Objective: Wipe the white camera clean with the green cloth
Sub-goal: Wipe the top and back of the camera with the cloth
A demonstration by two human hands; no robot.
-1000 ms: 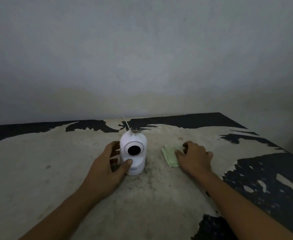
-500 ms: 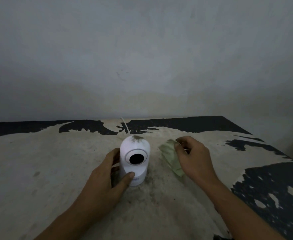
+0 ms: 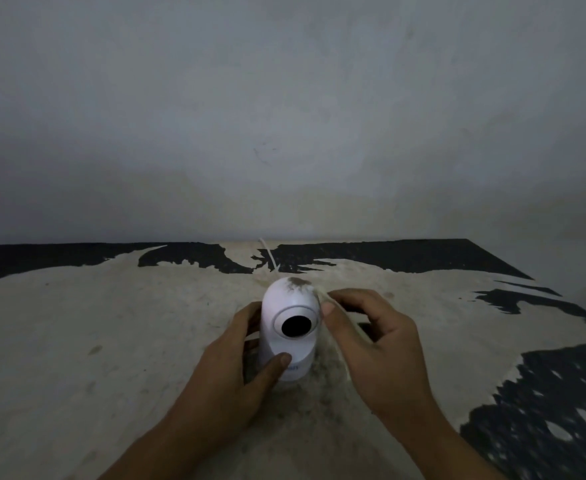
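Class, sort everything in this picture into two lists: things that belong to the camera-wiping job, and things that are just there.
Belongs to the job: white camera; green cloth; left hand; right hand.

Just there: worn table; white cable; wall.

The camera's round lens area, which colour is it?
Black, ringed in white on the camera, in the head view.

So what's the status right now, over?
Left hand gripping camera base, camera upright. Right hand pinching cloth beside camera head; cloth barely visible. Dirt smudge on top not yet wiped. Nothing in the way.
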